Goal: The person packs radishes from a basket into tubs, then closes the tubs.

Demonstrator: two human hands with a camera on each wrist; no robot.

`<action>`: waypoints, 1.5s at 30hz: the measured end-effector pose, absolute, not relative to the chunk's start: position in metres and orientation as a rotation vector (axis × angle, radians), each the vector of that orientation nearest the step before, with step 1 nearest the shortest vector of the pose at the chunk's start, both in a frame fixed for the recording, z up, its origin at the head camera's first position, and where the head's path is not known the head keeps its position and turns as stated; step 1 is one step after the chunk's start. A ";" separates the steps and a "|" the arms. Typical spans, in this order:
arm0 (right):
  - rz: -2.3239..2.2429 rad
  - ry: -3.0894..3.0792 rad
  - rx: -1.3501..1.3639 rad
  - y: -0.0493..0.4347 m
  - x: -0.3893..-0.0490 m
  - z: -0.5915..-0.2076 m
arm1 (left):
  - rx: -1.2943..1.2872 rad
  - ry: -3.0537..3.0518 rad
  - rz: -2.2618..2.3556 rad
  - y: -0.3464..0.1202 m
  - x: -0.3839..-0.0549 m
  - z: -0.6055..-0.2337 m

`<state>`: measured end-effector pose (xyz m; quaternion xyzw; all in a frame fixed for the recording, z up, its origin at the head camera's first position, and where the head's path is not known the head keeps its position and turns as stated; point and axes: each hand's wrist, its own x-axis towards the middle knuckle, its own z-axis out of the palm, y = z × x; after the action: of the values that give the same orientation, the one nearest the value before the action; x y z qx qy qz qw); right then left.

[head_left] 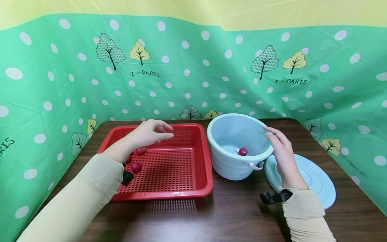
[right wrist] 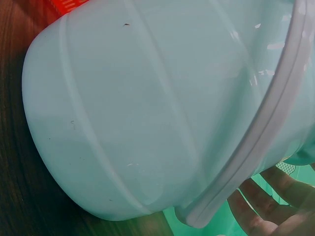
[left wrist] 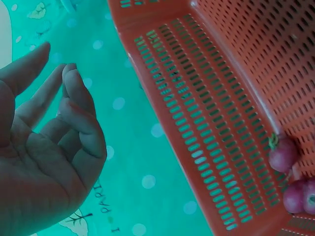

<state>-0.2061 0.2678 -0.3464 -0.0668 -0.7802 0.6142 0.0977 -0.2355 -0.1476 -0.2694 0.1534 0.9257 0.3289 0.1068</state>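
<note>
My left hand [head_left: 152, 131] hangs above the red plastic basket [head_left: 208, 181], its fingers loosely bent. The left wrist view shows nothing in that hand. Several red radishes lie at the basket's left side, among them one radish [head_left: 136, 167] near the left wrist and another radish [left wrist: 283, 153] with a green stem stub. To the basket's right stands a pale blue bucket [head_left: 229, 168]. A single radish [head_left: 242, 152] lies at its bottom. My right hand [head_left: 282, 148] holds the bucket's right rim; some of its fingers are hidden in the right wrist view.
A pale blue round lid [head_left: 317, 181] lies on the dark wooden table [head_left: 229, 215], to the right of the bucket and partly under the right forearm. The bucket's handle [head_left: 256, 166] hangs at its front. Behind the table hangs a green dotted cloth [head_left: 187, 84].
</note>
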 end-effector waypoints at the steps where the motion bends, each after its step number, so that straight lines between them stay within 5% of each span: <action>1: 1.816 -2.311 -0.196 0.268 -0.206 -0.346 | 0.444 2.724 0.969 -0.150 -0.236 -0.271; 45: 1.814 -2.321 -0.210 0.268 -0.205 -0.346 | -0.111 2.490 1.077 -0.230 -0.264 -0.331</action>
<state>-0.2053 0.2679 -0.3456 -0.0710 -0.7824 0.6115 0.0938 -0.2640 -0.2303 -0.3307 -0.0401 0.8964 0.3876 0.2114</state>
